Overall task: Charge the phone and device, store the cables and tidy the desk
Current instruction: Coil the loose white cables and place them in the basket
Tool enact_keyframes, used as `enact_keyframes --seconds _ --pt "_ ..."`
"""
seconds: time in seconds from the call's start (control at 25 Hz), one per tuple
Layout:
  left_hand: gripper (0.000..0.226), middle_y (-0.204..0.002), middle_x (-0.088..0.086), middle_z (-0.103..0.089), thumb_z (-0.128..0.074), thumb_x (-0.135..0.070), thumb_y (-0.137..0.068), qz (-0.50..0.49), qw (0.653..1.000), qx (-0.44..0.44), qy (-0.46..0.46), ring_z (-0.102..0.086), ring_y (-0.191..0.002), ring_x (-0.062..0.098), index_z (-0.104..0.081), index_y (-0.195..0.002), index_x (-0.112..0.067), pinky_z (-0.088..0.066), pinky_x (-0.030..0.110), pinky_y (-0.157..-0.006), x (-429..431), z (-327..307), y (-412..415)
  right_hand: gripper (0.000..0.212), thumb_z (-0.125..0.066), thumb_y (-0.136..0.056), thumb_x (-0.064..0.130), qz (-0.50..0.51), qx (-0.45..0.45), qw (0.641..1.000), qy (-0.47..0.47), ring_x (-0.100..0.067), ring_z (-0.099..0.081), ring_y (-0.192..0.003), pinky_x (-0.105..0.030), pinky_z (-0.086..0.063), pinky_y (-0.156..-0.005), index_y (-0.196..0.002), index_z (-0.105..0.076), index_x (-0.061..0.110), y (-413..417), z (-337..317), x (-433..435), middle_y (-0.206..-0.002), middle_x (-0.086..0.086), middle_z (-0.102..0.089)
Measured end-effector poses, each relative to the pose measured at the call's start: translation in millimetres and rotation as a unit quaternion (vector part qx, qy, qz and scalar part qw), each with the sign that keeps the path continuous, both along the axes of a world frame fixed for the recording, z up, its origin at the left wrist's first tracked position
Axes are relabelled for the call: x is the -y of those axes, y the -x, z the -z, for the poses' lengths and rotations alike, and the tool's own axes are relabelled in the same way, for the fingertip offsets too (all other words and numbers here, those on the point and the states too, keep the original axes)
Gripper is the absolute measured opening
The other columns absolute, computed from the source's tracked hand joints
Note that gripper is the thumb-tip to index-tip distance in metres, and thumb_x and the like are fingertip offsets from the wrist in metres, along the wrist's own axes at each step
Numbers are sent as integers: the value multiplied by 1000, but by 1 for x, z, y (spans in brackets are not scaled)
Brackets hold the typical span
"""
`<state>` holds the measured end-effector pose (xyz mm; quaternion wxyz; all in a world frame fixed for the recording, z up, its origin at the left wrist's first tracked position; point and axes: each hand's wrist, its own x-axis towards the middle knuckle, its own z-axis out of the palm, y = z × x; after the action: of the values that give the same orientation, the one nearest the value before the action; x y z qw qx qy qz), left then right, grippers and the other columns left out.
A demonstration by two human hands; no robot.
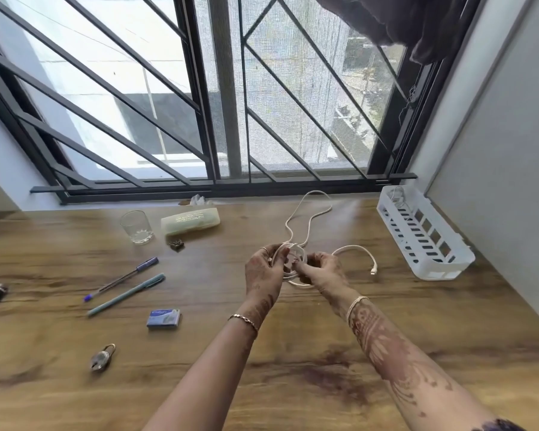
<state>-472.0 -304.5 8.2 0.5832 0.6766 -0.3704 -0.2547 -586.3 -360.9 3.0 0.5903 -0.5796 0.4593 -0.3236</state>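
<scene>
While the left hand and right hand both clasp the coil of the white cable above the desk, its loose length runs toward the window. The connector end lies just right of the right hand, toward the white basket

Both bare forearms reach forward from the bottom edge and converge, wrists well apart and hands almost meeting. The left hand shows its back to the camera, with its fingers curled round a coil of cable. The right hand, just beside it, grips the same coil with bent fingers, palm turned inward.
</scene>
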Motion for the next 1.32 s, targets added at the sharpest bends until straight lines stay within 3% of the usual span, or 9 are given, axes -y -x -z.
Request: enact_keyframes --seconds 0.2,0.4,0.52,0.72,0.88,0.96,1.16,1.24,1.32 --pt "16 -88 2 -74 -65 -26 -88 28 1000 8 0 -70 -76 17 -71 -100 -18 -58 41 -78 4 -2 1 22 -75 -77 5 -6 63 997 -34 1 -60 -58 -10 -41 -51 -98 -66 7 12 -15 -4 -77 -4 -67" --pt "21 -90 0 -74 -63 -26 -89 67 997 28 11 -68 -65 9 -70 -109 -19 -56 25 -67 12 -9 3 34 -72 -78 4 -2 123 989 -85 -2 -58 -64 -18 -34 -54 -109 -61 15 25 -22 -9 -81 4 -69" --pt "26 -96 -2 -74 -63 -32 -89 78 995 62 19 -69 -81 10 -68 -114 -27 -56 28 -77 18 -10 10 48 -72 -76 -6 4 155 985 -69 -6 -64 -69 -16 -44 -56 -116 -53 11 34 -25 -11 -81 1 -70" --pt "32 -93 0 -73 -61 -37 -89 56 989 137 24 -68 -81 18 -63 -121 -34 -55 39 -78 32 -9 32 40 -78 -74 5 105 35 991 71 -4 -66 -68 -16 -52 -64 -109 -60 10 40 -30 0 -79 2 -70" --pt "31 -91 -8 -65 -59 -35 -91 69 980 184 -2 -65 -74 12 -61 -121 -39 -48 26 -70 48 -25 48 27 -78 -74 18 111 -26 986 126 -17 -71 -82 -37 -58 -78 -100 -68 19 55 -29 29 -87 -1 -74" --pt "26 -98 -8 -63 -63 -32 -89 77 977 197 4 -64 -79 12 -67 -115 -32 -43 15 -71 64 -33 58 28 -79 -73 13 98 -22 987 124 -19 -72 -83 -37 -58 -80 -100 -70 14 68 -34 48 -87 -3 -75" --pt "20 -93 -7 -73 -68 -39 -82 86 977 196 2 -70 -75 13 -70 -100 -30 -57 36 -77 113 -38 96 34 -76 -70 -7 5 44 996 74 -23 -70 -89 -32 -58 -81 -100 -69 7 126 -50 104 -95 -15 -73" --pt "22 -89 -9 -74 -63 -39 -87 100 975 198 -18 -69 -73 8 -66 -108 -36 -57 28 -74 126 -47 112 38 -76 -69 -10 -26 46 996 67 -20 -70 -90 -30 -56 -82 -102 -69 6 145 -51 128 -95 -13 -74" --pt "25 -91 -12 -72 -56 -34 -93 125 968 212 -48 -64 -74 2 -61 -118 -39 -46 4 -65 138 -55 128 38 -74 -70 -11 -49 49 995 67 -16 -69 -90 -30 -55 -84 -103 -69 8 160 -51 147 -94 -8 -74"
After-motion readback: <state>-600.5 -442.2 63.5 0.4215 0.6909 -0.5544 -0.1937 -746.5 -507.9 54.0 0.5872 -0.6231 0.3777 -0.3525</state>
